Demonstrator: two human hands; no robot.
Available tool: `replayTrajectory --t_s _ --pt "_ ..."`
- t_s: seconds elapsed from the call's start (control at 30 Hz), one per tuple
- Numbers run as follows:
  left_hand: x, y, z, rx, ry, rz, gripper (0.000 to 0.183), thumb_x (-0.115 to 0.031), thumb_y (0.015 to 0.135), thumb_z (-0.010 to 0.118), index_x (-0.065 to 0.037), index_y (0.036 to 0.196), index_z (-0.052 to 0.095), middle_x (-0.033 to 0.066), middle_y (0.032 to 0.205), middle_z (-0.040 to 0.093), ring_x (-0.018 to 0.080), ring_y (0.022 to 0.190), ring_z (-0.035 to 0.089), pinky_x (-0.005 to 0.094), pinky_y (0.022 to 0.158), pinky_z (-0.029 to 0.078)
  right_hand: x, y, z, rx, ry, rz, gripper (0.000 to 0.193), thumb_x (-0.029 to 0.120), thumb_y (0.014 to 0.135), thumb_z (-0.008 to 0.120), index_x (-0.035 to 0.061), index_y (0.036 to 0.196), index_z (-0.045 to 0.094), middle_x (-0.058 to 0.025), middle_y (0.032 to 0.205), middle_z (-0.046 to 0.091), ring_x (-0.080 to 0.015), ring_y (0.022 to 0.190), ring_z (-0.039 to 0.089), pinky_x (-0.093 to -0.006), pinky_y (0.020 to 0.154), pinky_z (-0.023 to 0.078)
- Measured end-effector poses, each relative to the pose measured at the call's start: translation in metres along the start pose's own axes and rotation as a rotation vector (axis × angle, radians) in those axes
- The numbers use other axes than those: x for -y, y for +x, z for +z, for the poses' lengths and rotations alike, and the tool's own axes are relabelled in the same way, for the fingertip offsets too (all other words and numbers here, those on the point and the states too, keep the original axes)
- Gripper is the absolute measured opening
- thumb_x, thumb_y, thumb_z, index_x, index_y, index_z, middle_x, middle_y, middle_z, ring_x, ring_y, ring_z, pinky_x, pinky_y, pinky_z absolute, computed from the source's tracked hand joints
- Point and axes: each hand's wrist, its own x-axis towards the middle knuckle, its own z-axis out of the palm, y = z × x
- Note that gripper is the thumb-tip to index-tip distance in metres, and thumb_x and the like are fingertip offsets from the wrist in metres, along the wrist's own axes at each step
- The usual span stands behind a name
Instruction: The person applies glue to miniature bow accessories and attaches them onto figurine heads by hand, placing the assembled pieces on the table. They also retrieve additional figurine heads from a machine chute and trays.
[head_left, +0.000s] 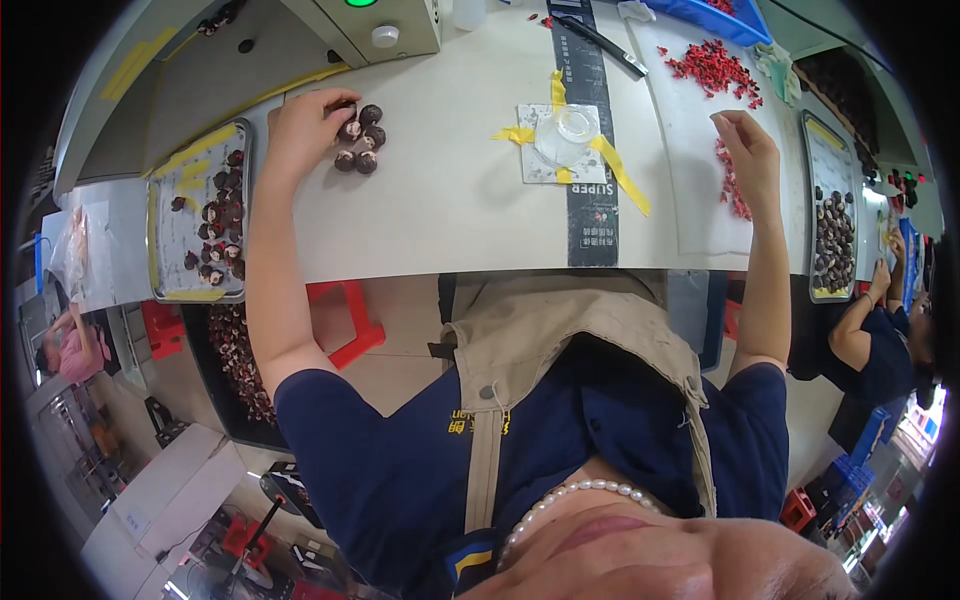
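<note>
My left hand [303,128] is closed at the left of the white table, its fingertips curled on a dark brown ball with pale patches, partly hidden by the fingers. Several like balls [367,140] lie clustered just right of it. My right hand [752,152] is raised over the right side, thumb and fingertips pinched together; whatever is between them is too small to make out. Below and beside it lie small red pieces [730,185] on a white sheet [690,215]. Between my hands, a clear round holder [565,135] sits on a white square plate [535,170], fixed with yellow tape.
Metal trays of dark balls stand at the left [243,265] and right [808,150]. A red heap [715,72], a blue bin [720,20] and a black pen-like tool [600,45] lie farther back. A grey machine [350,30] stands back left. A co-worker [870,330] is at right.
</note>
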Motion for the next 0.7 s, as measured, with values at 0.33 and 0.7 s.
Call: replayTrajectory --t_s 0.33,0.7 --pt "-0.023 -0.024 0.025 -0.052 -1.346 0.079 0.02 -0.015 0.091 0.052 -0.004 0.107 0.057 0.0072 0.1 0.061 0.0093 0.085 0.058 0.0207 0.068 0.052 0.048 -0.027 0.013 0.263 0.761 0.124 0.014 0.011 0.091 0.053 0.0011 0.1 0.055 -0.0054 0.084 0.063 -0.0088 0.074 0.059 -0.0212 0.069 0.048" --pt "-0.102 -0.097 0.12 0.369 -1.73 0.081 0.026 -0.01 0.086 0.058 -0.006 0.112 0.057 0.009 0.108 0.06 0.0052 0.083 0.056 0.0163 0.066 0.045 0.104 -0.026 0.05 0.23 0.351 -0.307 0.007 0.005 0.082 0.063 -0.0001 0.087 0.062 -0.0042 0.086 0.059 -0.0106 0.081 0.056 -0.0251 0.071 0.045"
